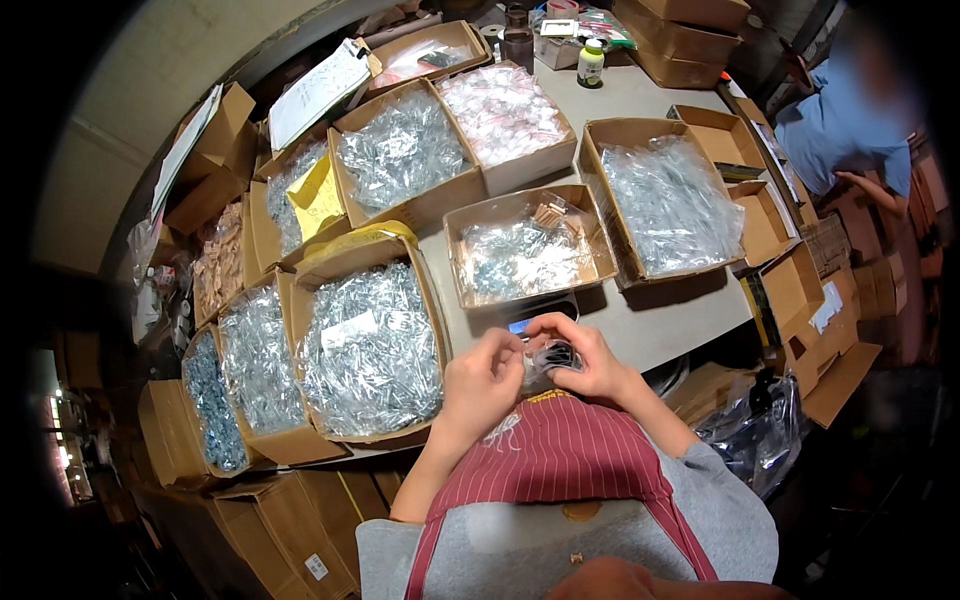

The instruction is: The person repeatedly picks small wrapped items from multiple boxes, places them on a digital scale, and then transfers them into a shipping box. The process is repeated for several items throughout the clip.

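Close in front of my apron, both hands are at a small clear plastic bag (540,372) with something dark in it. My right hand (592,362) curls round the bag, thumb and fingers closed on it. On the other side, my left hand (488,378) has its fingertips pinched together at the bag's edge. Just beyond them stands an open cardboard box (478,297) of small clear bags, with several brown wooden dowels (553,215) on top. A small blue display (518,327) shows between that box and my fingers.
Open boxes of bagged metal hardware (372,345) crowd the left of the grey table (640,345). Another box of clear bags (670,205) stands to the right. A bottle (591,64) is at the back. At far right is a person in blue (840,125), near cardboard trays (795,290).
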A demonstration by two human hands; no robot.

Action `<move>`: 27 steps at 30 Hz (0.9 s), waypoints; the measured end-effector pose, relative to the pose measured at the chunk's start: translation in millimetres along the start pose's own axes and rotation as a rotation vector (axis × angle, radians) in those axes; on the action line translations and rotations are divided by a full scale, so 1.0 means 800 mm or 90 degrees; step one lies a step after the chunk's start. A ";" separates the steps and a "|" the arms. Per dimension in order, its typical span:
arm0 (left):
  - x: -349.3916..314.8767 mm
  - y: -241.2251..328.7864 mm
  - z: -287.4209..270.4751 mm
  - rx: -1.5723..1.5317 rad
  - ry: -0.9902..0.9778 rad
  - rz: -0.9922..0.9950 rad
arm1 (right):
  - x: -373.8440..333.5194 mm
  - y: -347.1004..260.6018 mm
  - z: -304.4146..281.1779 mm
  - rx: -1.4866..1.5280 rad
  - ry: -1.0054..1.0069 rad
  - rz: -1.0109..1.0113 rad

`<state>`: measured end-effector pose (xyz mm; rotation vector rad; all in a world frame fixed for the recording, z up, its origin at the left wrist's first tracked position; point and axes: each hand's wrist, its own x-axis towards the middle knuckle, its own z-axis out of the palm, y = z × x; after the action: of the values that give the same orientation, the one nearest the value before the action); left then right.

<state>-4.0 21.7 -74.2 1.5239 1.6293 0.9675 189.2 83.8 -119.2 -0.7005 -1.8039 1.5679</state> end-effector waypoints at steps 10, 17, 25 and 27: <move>0.006 -0.042 0.001 0.161 -0.013 -0.055 | 0.000 -0.023 0.008 -0.371 -0.151 0.023; 0.003 -0.040 -0.014 0.147 0.009 0.052 | 0.001 0.000 0.012 -0.502 -0.110 0.058; 0.003 -0.069 0.004 0.140 0.037 0.204 | 0.018 0.001 0.011 -0.440 -0.007 -0.210; 0.005 -0.069 0.006 0.137 0.043 0.215 | 0.013 0.010 0.016 -0.433 -0.007 -0.164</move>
<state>-26.4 24.0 -124.6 1.9788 1.5929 1.0555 172.6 84.6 -127.2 -0.7121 -2.3440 0.7778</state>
